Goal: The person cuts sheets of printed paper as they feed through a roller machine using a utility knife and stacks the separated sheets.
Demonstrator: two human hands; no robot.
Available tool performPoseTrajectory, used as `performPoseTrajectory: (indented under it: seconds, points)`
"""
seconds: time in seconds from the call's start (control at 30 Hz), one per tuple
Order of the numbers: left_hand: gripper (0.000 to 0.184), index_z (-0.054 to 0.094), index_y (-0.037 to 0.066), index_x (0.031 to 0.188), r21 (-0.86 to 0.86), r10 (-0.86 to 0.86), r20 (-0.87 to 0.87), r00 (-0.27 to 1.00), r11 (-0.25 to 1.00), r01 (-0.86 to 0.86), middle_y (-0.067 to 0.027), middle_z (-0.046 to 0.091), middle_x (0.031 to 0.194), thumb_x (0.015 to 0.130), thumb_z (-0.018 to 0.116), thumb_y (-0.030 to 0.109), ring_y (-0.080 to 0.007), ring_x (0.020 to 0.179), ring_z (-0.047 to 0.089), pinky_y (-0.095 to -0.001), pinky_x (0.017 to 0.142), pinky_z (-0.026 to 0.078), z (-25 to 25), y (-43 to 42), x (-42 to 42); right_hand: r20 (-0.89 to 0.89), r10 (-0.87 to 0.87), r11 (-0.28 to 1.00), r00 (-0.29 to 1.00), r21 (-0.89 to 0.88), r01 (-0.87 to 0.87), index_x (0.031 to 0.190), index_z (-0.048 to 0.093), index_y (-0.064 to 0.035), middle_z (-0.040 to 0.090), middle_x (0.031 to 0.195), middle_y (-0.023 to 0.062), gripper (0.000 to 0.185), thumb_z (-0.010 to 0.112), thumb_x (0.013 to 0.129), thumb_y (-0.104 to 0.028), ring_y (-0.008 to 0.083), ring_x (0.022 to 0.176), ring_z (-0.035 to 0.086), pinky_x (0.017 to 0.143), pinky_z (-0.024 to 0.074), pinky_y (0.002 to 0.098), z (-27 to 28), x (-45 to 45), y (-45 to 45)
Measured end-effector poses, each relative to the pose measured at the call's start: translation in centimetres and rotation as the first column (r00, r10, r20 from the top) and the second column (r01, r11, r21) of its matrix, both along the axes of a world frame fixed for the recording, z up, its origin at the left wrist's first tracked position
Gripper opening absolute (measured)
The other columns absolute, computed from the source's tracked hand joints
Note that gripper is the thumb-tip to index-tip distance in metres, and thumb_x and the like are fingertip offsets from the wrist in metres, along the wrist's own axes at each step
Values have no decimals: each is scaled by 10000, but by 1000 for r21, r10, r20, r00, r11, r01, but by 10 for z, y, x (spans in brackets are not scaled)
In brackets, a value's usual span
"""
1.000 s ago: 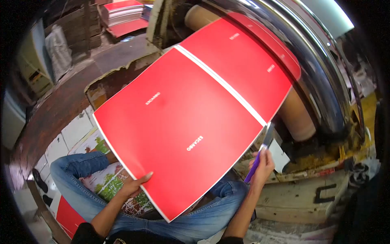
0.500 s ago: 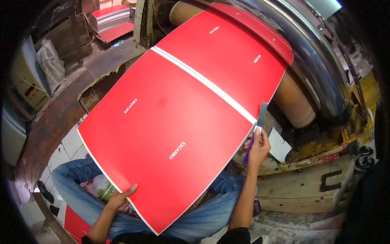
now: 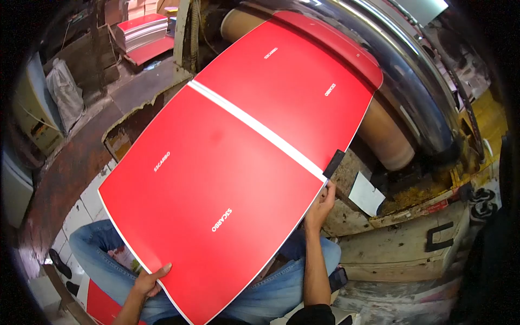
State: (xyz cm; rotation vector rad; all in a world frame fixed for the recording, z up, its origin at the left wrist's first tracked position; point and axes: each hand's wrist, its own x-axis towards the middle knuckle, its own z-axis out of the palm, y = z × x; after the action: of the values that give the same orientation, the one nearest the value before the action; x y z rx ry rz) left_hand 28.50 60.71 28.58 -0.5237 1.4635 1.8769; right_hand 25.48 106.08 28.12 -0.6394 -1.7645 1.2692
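A long red printed sheet marked "S3CARBO" slopes from the roller machine down over my lap. A white band crosses it, dividing a nearer red part from a farther one. My left hand pinches its lower left edge, thumb on top and fingers underneath. At the right edge, by the end of the white band, my right hand is closed on a flat-bladed knife. The knife's dark, blunt-ended blade lies against the sheet's edge; its handle is mostly hidden by hand and sheet.
A shiny metal roller and a brown roll stand at the far right. A stack of red-topped sheets sits at the back left. A white paper piece lies beside the machine, above a wooden box.
The sheet has shifted down and left in view. My right hand has moved left and down with the knife, whose blade has tilted against the sheet edge. The left hand keeps its pinch.
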Motion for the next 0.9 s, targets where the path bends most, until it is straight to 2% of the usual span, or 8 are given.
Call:
performPoseTrajectory:
  seconds: [0.1,0.2,0.27,0.3,0.43,0.53,0.63,0.9]
  points:
    - [489,432,-29,1253,4,52,-28,998,999,-52,-120,621,946,874,659,181,-102,523,587,-213,308,408,25,13,0,0,-109,979,994,174,107,1055,554,8,548,762,26,192,566,919,-127,81,663,500,577,404,235,19,9,3]
    - [521,396,-6,1303,71,-42,16,999,997,41,-150,582,1128,869,656,119,-199,905,646,-305,669,580,21,-9,2,122,-279,819,953,548,170,1091,610,6,584,883,110,316,681,794,-78,196,680,573,617,458,279,62,27,16]
    - [588,373,4,1341,78,-31,63,998,997,26,-139,562,1202,853,672,137,-239,956,627,-330,690,566,32,-5,6,68,-216,532,974,845,59,1199,597,-42,588,960,118,456,682,751,-42,258,725,614,664,499,311,72,23,30]
    - [581,388,2,1320,36,-22,16,1000,999,22,-134,600,1103,851,680,183,-179,723,641,-262,447,502,37,-2,6,102,-196,495,975,869,9,1234,600,-106,614,1087,125,529,698,718,-47,256,785,651,674,527,336,73,18,37]
    - [588,391,3,1312,-104,126,-19,992,986,-127,-127,614,1042,851,683,223,-128,543,576,-221,298,358,45,11,10,372,23,380,928,855,-353,1218,624,-200,574,1276,118,551,729,686,-98,241,791,678,619,538,330,78,16,67]
    - [578,412,12,1301,-166,-68,23,997,984,71,-133,606,1076,841,697,215,-163,693,627,-255,440,496,48,1,10,600,72,498,797,670,-550,1192,640,-203,617,1203,118,535,708,676,-78,247,751,682,634,543,322,87,20,69]
    - [656,340,-7,1352,-293,37,18,999,956,-30,-176,505,1270,816,709,77,-287,1106,558,-406,905,520,44,-17,17,527,154,603,836,620,-502,1148,662,-183,644,1135,115,524,632,660,3,270,776,687,649,551,326,62,16,73]
    - [639,391,-37,1320,-372,285,-335,898,835,-404,-167,562,1205,781,721,58,-277,1050,591,-420,883,513,99,-215,39,437,212,681,874,575,-453,1115,667,-120,644,1109,162,520,572,632,50,277,866,685,686,559,338,65,27,44]
